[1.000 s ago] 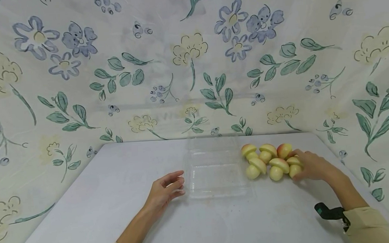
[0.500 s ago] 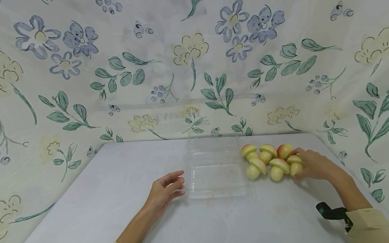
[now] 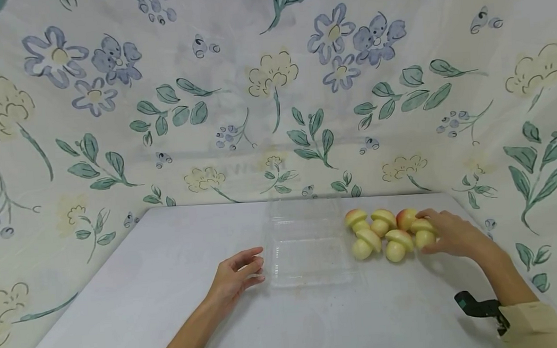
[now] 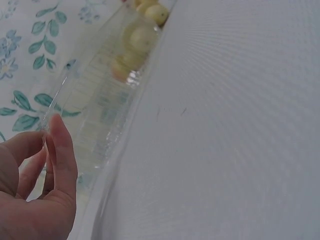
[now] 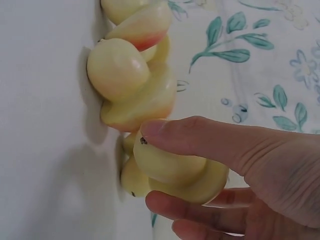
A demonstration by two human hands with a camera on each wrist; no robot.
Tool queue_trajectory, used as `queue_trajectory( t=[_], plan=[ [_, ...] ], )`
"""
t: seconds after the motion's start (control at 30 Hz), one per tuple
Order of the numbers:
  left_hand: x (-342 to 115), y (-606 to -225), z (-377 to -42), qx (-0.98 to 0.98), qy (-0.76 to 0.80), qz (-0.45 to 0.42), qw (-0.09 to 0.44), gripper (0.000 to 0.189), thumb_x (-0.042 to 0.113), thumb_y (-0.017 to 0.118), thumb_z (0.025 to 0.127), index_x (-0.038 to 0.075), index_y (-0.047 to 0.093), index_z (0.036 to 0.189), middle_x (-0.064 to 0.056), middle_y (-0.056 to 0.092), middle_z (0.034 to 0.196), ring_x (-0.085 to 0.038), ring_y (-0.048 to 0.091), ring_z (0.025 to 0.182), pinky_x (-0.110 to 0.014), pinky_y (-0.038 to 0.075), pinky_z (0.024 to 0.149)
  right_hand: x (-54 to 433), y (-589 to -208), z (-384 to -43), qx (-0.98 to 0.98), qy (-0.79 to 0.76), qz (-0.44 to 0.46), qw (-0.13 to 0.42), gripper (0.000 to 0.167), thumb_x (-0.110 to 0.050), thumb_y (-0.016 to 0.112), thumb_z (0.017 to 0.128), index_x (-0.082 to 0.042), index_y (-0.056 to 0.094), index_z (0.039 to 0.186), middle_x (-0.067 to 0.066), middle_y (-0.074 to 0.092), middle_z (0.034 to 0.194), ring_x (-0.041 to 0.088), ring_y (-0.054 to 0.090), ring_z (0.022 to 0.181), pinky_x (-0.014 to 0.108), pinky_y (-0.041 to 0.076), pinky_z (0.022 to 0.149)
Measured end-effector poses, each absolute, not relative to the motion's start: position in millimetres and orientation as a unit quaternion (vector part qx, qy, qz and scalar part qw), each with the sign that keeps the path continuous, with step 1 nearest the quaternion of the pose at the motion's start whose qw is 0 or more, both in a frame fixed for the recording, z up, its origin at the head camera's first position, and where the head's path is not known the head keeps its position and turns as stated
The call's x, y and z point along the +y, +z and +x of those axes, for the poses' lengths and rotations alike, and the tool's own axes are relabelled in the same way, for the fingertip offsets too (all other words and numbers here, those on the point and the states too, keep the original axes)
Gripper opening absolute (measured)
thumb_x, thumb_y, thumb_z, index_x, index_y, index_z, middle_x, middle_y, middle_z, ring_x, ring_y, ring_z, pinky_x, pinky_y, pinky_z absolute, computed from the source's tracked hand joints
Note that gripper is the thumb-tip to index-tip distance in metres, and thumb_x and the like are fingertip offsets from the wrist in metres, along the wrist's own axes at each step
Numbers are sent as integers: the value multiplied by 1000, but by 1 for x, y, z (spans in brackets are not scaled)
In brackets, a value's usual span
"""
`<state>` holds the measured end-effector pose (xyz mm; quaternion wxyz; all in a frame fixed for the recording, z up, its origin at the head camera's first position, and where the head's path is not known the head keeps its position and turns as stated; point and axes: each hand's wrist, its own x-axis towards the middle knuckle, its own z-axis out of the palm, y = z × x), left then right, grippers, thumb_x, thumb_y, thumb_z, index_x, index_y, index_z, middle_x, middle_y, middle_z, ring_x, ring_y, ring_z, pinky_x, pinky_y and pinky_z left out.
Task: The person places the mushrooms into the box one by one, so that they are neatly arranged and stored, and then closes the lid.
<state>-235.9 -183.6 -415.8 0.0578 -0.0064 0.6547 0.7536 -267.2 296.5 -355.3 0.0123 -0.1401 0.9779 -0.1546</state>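
My right hand [image 3: 454,233] grips a mushroom-shaped fruit piece [image 3: 424,238], pale yellow-green and rounded, at the right end of a group. In the right wrist view, my thumb lies over this mushroom-shaped piece [image 5: 172,162] and the other fingers reach under it. Several similar pieces [image 3: 395,251], some with red-blushed caps, sit close together to its left. A clear plastic container [image 3: 314,284] stands left of them with its lid raised behind. My left hand [image 3: 234,275] is at the container's left side, fingers loosely bent; in the left wrist view, its fingertips reach the container's edge [image 4: 55,95].
The white table [image 3: 168,244] runs back to a floral cloth [image 3: 237,118] hanging behind it. A red-blushed piece [image 3: 406,219] is just behind the one I hold. Dark straps with camera mounts [image 3: 478,305] are on my wrists.
My right hand has shifted slightly to the right, and the gripped mushroom-shaped piece has moved a little away from its neighbour. The left hand and container keep their places.
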Motion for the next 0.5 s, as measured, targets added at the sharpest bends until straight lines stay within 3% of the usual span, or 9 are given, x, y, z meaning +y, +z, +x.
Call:
queue_trajectory(
  t=[0.5],
  plan=[
    [-184,-416,-236,655,753,-6,58,52,8,69,90,-7,51,136,1,61,94,-11,62,80,-26,61,76,288,-347,-261,974,-160,-154,-34,76,-35,82,77,-6,44,137,26,57,118,32,57,96,45,52,71]
  ],
)
